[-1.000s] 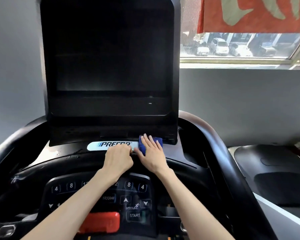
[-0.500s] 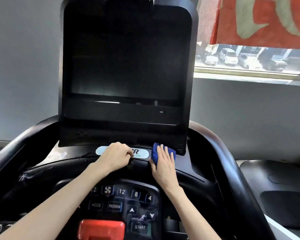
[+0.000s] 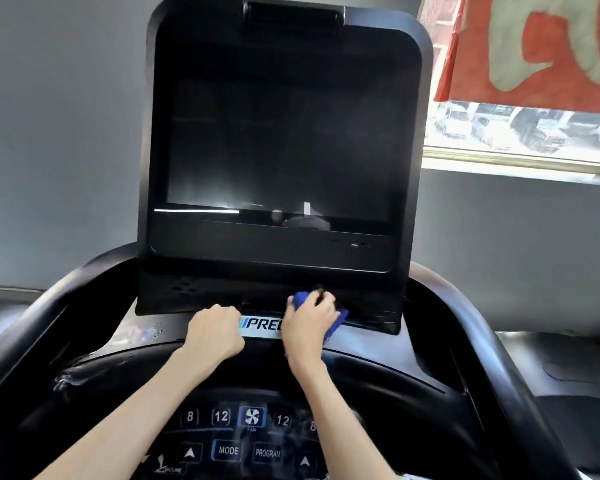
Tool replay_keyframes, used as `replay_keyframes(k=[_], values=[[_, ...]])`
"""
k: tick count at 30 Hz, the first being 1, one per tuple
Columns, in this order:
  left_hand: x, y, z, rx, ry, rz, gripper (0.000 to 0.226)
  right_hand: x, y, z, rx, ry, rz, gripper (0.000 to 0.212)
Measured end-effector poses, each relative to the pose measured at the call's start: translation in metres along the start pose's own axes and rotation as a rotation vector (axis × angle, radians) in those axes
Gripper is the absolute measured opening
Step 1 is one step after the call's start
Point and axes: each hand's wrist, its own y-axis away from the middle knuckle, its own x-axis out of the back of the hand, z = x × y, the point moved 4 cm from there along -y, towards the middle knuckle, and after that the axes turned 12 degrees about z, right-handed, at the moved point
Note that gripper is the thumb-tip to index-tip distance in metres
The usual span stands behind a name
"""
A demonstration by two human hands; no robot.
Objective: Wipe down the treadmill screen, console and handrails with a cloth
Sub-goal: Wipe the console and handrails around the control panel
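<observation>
The treadmill's dark screen (image 3: 281,140) stands upright in a black housing above the console (image 3: 118,344). My right hand (image 3: 309,325) grips a blue cloth (image 3: 338,322) at the foot of the screen housing, just above the white brand plate (image 3: 260,323); blue cloth shows above and to the right of the fingers. My left hand (image 3: 215,332) rests on the console ledge left of the plate, fingers curled under, with nothing visible in it. Black handrails (image 3: 520,393) curve down both sides.
A button panel (image 3: 229,448) with fan, mode and program keys lies below my forearms. Grey walls stand behind the machine. A window (image 3: 520,133) with a red banner is at the upper right. A second black machine (image 3: 575,375) sits at the right edge.
My right hand went from lying flat on the cloth to curling around it and lifting slightly toward the screen housing. The camera tilted up, bringing the whole screen into view. The left hand stayed put.
</observation>
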Motion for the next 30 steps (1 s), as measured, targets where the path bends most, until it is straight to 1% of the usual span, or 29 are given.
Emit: replay_keyframes(k=[1, 2, 3, 4, 5, 6, 8, 9, 11, 12, 13, 14, 16, 17, 18, 19, 22, 25, 27, 29, 30], values=[[0.002, -0.002, -0.001, 0.014, 0.014, -0.01, 0.031, -0.005, 0.01, -0.003, 0.14, 0.05, -0.071, 0.052], [0.002, -0.005, -0.001, 0.013, 0.013, -0.015, 0.03, -0.005, 0.016, 0.001, 0.255, 0.079, -0.096, 0.053], [0.002, -0.007, -0.001, 0.011, 0.009, -0.023, 0.03, -0.002, 0.016, 0.008, 0.319, 0.071, -0.126, 0.05], [0.003, -0.007, -0.002, 0.013, 0.008, -0.032, 0.03, 0.002, 0.012, 0.018, 0.335, 0.05, -0.134, 0.047], [0.004, -0.007, -0.003, 0.016, 0.018, -0.037, 0.031, 0.007, 0.006, 0.03, 0.303, 0.055, -0.148, 0.046], [0.004, -0.006, -0.005, 0.017, 0.025, -0.037, 0.033, 0.015, 0.0, 0.044, 0.259, 0.079, -0.126, 0.047], [0.003, -0.005, -0.01, 0.023, 0.052, -0.044, 0.04, 0.03, -0.013, 0.073, 0.168, 0.139, -0.02, 0.053], [0.001, -0.004, -0.013, 0.025, 0.076, -0.045, 0.044, 0.037, -0.019, 0.084, 0.095, 0.162, -0.006, 0.055], [-0.004, -0.004, -0.017, 0.04, 0.125, -0.049, 0.049, 0.043, -0.023, 0.09, -0.043, 0.196, -0.059, 0.061], [-0.005, -0.002, -0.018, 0.044, 0.137, -0.053, 0.049, 0.042, -0.021, 0.084, -0.056, 0.209, -0.08, 0.06], [-0.005, 0.0, -0.018, 0.043, 0.141, -0.052, 0.05, 0.04, -0.018, 0.07, -0.011, 0.208, -0.1, 0.058], [-0.004, 0.002, -0.017, 0.03, 0.14, -0.048, 0.051, 0.034, -0.012, 0.052, 0.089, 0.186, -0.14, 0.057], [0.002, 0.004, -0.015, -0.011, 0.125, -0.026, 0.051, 0.018, 0.01, 0.01, 0.333, 0.109, -0.306, 0.053], [0.004, 0.005, -0.016, -0.027, 0.126, -0.011, 0.051, 0.01, 0.022, -0.006, 0.415, 0.088, -0.394, 0.053], [0.006, 0.005, -0.017, -0.042, 0.132, 0.001, 0.051, 0.004, 0.029, -0.017, 0.464, 0.094, -0.448, 0.053], [0.006, 0.004, -0.019, -0.053, 0.146, 0.007, 0.054, 0.001, 0.029, -0.022, 0.482, 0.109, -0.461, 0.054], [0.005, 0.005, -0.023, -0.045, 0.201, -0.014, 0.064, 0.007, 0.02, -0.007, 0.4, 0.071, -0.38, 0.051], [-0.005, 0.01, -0.025, -0.031, 0.261, -0.063, 0.073, 0.018, 0.013, 0.016, 0.3, 0.012, -0.273, 0.039], [-0.005, 0.01, -0.025, -0.031, 0.274, -0.065, 0.072, 0.016, 0.011, 0.011, 0.316, 0.008, -0.238, 0.03], [-0.002, 0.009, -0.024, -0.04, 0.271, -0.088, 0.068, 0.007, 0.012, -0.007, 0.371, 0.024, -0.261, 0.029], [-0.002, 0.009, -0.022, -0.034, 0.279, -0.1, 0.065, 0.001, 0.015, -0.017, 0.398, -0.009, -0.289, 0.032]])
